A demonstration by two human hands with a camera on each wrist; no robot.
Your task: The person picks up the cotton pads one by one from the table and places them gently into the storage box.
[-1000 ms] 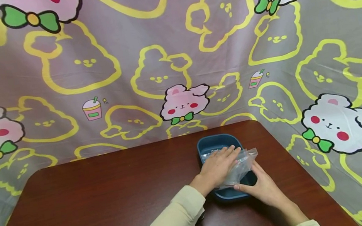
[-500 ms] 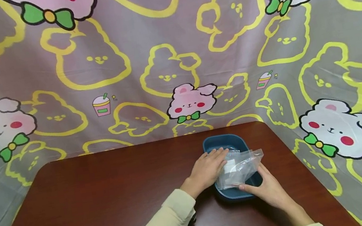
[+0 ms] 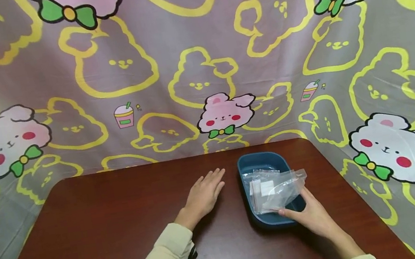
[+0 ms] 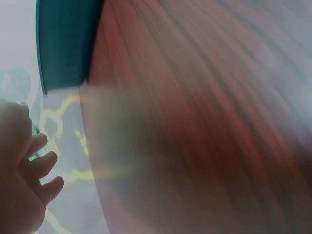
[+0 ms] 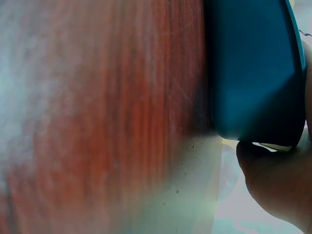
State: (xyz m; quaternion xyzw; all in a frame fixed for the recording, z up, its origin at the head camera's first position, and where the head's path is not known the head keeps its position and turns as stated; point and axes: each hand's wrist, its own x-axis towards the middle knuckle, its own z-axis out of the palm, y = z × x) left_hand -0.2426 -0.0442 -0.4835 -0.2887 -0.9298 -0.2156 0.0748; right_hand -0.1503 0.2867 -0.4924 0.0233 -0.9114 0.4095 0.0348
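A blue rectangular bin (image 3: 262, 161) stands on the right side of the table. In it lie several clear plastic bags with small white labels or cards (image 3: 267, 188) among them. One clear plastic bag (image 3: 287, 190) slants up over the bin's right rim. My right hand (image 3: 317, 218) holds this bag at its right edge, thumb toward the near side, the other fingers partly hidden behind the plastic. Left of the bin, my left hand (image 3: 202, 195) is apart from it, fingers straight and holding nothing. The wrist views show the bin's outer wall (image 4: 66, 44) and my right thumb (image 5: 273, 180) at its rim.
The brown wooden table (image 3: 125, 222) stretches far to the left of the bin. A cloth curtain (image 3: 153, 34) printed with cartoon rabbits hangs behind and to the right of it. A dark band (image 3: 191, 256) shows under the left sleeve.
My left hand has come off the bags and moved left, out of the bin. My right hand stays on the slanted bag. The head view has turned slightly left.
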